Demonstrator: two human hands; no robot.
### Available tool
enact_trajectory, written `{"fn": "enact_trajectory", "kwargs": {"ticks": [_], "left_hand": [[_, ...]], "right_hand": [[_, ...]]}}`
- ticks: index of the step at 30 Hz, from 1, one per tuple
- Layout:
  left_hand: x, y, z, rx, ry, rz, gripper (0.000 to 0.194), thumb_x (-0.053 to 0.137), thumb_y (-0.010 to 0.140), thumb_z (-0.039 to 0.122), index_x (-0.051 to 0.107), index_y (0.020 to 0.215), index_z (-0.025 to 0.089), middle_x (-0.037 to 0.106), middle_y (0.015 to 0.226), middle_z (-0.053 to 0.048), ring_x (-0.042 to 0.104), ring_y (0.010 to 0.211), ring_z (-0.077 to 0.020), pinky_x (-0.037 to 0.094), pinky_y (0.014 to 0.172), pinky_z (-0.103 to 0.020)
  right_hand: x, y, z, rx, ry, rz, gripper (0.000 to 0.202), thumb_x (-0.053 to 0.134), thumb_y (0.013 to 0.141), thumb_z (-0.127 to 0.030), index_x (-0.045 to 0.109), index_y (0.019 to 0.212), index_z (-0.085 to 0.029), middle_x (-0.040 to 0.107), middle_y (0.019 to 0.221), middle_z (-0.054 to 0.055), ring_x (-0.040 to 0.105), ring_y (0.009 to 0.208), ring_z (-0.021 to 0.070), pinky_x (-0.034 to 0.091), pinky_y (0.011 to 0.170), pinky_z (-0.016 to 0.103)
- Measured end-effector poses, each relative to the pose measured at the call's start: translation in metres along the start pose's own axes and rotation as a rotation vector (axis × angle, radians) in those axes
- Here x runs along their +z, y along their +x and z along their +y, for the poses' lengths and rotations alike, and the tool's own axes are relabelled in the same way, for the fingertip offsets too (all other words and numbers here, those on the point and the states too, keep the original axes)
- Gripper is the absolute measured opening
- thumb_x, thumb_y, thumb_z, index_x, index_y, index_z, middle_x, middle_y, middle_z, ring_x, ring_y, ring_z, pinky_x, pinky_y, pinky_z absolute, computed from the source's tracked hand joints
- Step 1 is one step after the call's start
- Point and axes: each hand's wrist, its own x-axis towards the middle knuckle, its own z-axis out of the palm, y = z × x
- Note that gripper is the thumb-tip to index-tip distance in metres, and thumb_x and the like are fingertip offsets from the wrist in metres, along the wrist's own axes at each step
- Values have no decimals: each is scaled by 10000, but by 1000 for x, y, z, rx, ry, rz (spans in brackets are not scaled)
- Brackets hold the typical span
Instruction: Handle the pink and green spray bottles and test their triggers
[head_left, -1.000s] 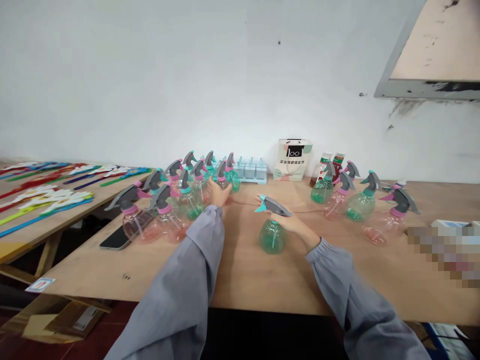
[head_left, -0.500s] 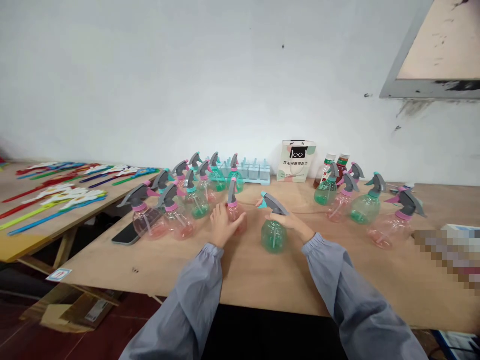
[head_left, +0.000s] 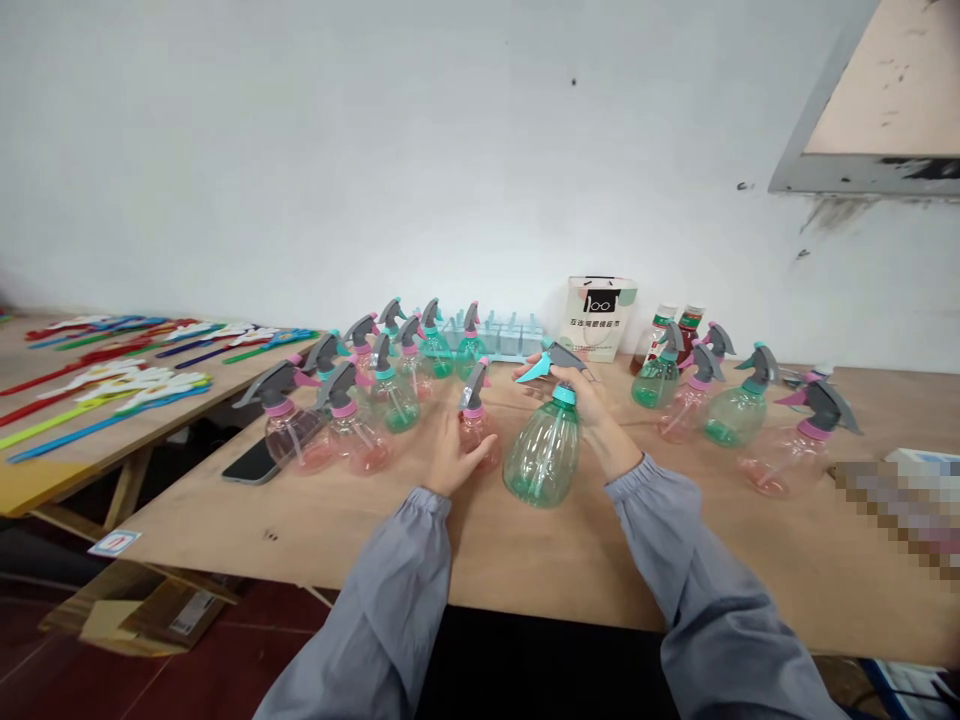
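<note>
Several flower-headed sticks (head_left: 154,388), in red, white, yellow, green and blue, lie across the side table (head_left: 247,374) at far left. Next, on the wooden worktable (head_left: 517,575), a dark phone (head_left: 251,466) lies partly behind the nearest bottles of the left-hand group of spray bottles (head_left: 395,407), whose bodies are pink or green and whose trigger heads are grey with pink or turquoise parts. Right of this group, the left hand (head_left: 451,458) curves around the body of a pink spray bottle (head_left: 475,430), grasping it low, thumb on the near side. A pale blue rack (head_left: 511,342) stands behind, near the wall. Just beside the pink bottle, toward the worktable's middle, a green spray bottle (head_left: 541,465) is tilted, its head leaning to the right; the right hand (head_left: 587,400) grips it at the neck and trigger head. Whether its base touches the wood cannot be told. Farther back stand a paper bag (head_left: 596,340) printed with spectacles and two capped bottles (head_left: 688,325). Five more spray bottles (head_left: 733,412), pink and green, form the right-hand group.
</note>
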Motion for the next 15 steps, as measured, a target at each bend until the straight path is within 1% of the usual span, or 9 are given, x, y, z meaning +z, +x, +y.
{"fn": "enact_trajectory", "kwargs": {"ticks": [3, 6, 8, 10, 13, 15], "left_hand": [[0, 0, -1, 41, -28, -4, 581, 682, 849, 472, 471, 1319, 205, 599, 1219, -126, 581, 1195, -301, 461, 1030, -473], [0, 0, -2, 48, -30, -5, 560, 682, 856, 449, 477, 1317, 207, 607, 1209, -119, 594, 1173, -292, 472, 1017, -464], [0, 1, -3, 52, -33, -20, 548, 683, 859, 442, 482, 1313, 209, 612, 1198, -113, 598, 1166, -289, 475, 1012, -461], [-1, 1, -3, 56, -40, -35, 531, 684, 858, 439, 493, 1295, 206, 615, 1194, -110, 601, 1164, -291, 475, 1010, -464], [-1, 1, -3, 45, -54, -45, 503, 690, 851, 431, 512, 1257, 193, 624, 1182, -111, 613, 1143, -293, 484, 996, -465], [-1, 1, -2, 35, -60, -47, 499, 688, 853, 421, 511, 1258, 189, 626, 1187, -114, 616, 1142, -292, 485, 997, -465]], "right_hand": [[-4, 1, 2, 2, -22, 12, 238, 701, 653, -389, 657, 814, -219, 760, 759, 34, 738, 909, 255, 569, 815, 371], [-8, 2, 1, -1, -51, 41, 151, 656, 612, -331, 623, 694, -209, 705, 629, 30, 722, 737, 231, 541, 627, 312], [-10, 2, -1, -11, -67, 58, 115, 625, 585, -307, 598, 641, -210, 679, 586, 37, 707, 690, 230, 492, 534, 291], [-9, 1, -4, -28, -59, 49, 110, 615, 571, -295, 588, 641, -216, 689, 613, 48, 713, 736, 249, 495, 538, 301], [-4, -2, -7, -45, -43, -6, 138, 628, 587, -293, 600, 704, -225, 720, 710, 53, 715, 859, 274, 547, 647, 348], [-2, -4, -6, -43, -57, -35, 150, 642, 611, -297, 616, 741, -227, 722, 740, 49, 711, 886, 270, 553, 693, 361]]}}
